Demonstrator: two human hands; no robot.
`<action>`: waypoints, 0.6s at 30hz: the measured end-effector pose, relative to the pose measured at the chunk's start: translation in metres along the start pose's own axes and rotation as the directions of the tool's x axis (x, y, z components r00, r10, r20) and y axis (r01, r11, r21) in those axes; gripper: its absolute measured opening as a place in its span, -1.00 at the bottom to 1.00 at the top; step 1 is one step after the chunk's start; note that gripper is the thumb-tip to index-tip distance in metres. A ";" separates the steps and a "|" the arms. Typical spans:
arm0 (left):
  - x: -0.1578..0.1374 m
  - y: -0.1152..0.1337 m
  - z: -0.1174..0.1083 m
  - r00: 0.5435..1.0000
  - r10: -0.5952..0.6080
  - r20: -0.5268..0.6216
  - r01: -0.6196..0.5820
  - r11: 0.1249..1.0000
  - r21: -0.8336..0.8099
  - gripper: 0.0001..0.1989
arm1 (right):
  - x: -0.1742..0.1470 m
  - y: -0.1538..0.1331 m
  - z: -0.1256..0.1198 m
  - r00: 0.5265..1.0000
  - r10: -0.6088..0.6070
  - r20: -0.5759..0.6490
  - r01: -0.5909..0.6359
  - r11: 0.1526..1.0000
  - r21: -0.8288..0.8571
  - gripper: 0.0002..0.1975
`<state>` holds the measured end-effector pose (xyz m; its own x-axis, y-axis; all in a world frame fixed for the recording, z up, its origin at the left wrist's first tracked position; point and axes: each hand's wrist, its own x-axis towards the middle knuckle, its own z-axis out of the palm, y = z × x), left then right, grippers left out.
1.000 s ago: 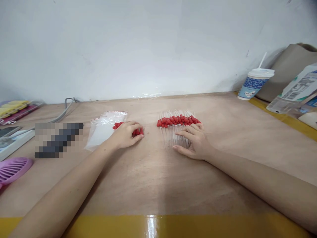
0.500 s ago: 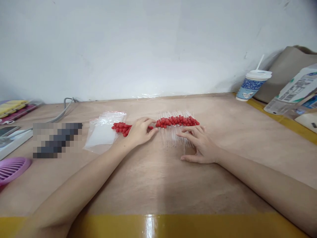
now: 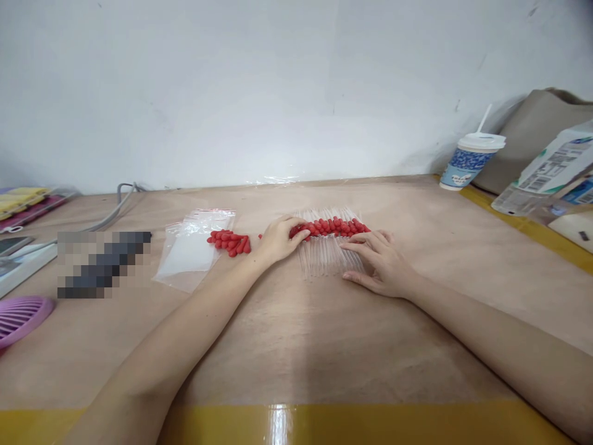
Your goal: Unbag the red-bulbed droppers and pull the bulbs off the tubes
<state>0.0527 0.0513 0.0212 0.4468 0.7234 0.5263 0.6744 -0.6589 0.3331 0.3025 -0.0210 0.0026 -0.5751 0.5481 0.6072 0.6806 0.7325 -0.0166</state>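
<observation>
Thin clear tubes with red bulb ends, like droppers, lie in a row; their red ends run along the middle and the tubes point both away from and toward me. My left hand is at the left end of this row, thumb and fingers closed around red bulbs there; its grip is partly hidden. Over the right end, my right hand rests with bent fingers and thumb apart, holding nothing visible. A smaller heap of red bulbs lies left of my left hand, partly on a clear zip bag.
At the right stand a lidded paper cup with a straw, a grey-brown bag and a clear plastic package. To the left are a blurred-out dark object, a purple fan-like grille, a phone and a grey cable.
My left hand has moved right, from the gap beside the small heap onto the row's left end, uncovering the heap. My right hand has shifted slightly right, its thumb nearer the fingers.
</observation>
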 end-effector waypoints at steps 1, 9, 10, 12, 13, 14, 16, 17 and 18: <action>0.000 -0.002 0.002 1.000 -0.012 -0.020 0.012 1.000 -0.011 -0.79 | 0.001 0.000 0.002 1.000 0.007 -0.009 -0.007 1.000 -0.002 -0.54; -0.011 0.005 0.008 0.947 -0.152 -0.285 0.130 0.987 -0.092 -0.83 | 0.007 -0.004 0.007 0.995 0.081 -0.062 -0.082 0.997 -0.009 -0.59; -0.016 0.006 0.006 0.929 -0.165 -0.332 0.134 0.985 -0.113 -0.82 | 0.007 -0.004 0.007 0.994 0.083 -0.078 -0.084 0.996 -0.011 -0.61; -0.029 0.007 0.001 0.902 -0.165 -0.400 0.121 0.984 -0.134 -0.83 | 0.006 -0.005 0.008 0.990 0.082 -0.116 -0.084 0.996 -0.016 -0.65; -0.036 0.007 -0.002 0.894 -0.157 -0.420 0.110 0.985 -0.135 -0.83 | 0.007 -0.006 0.008 0.988 0.080 -0.135 -0.083 0.996 -0.017 -0.66; -0.044 0.006 -0.006 0.890 -0.150 -0.430 0.099 0.985 -0.138 -0.84 | 0.007 -0.007 0.008 0.985 0.076 -0.153 -0.080 0.997 -0.018 -0.67; -0.059 0.003 -0.014 0.896 -0.157 -0.416 0.089 0.980 -0.179 -0.83 | 0.008 -0.011 0.009 0.979 0.070 -0.189 -0.075 0.997 -0.019 -0.67; -0.066 0.002 -0.018 0.906 -0.161 -0.391 0.081 0.974 -0.212 -0.82 | 0.008 -0.013 0.009 0.976 0.066 -0.209 -0.072 0.997 -0.018 -0.66; -0.072 0.002 -0.022 0.921 -0.160 -0.354 0.074 0.967 -0.244 -0.81 | 0.010 -0.015 0.010 0.971 0.062 -0.229 -0.067 0.998 -0.015 -0.64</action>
<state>0.0085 -0.0065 0.0012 0.0957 0.6990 0.7087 0.5414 -0.6340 0.5522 0.2821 -0.0231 0.0010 -0.4126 0.4853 0.7709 0.7244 0.6879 -0.0453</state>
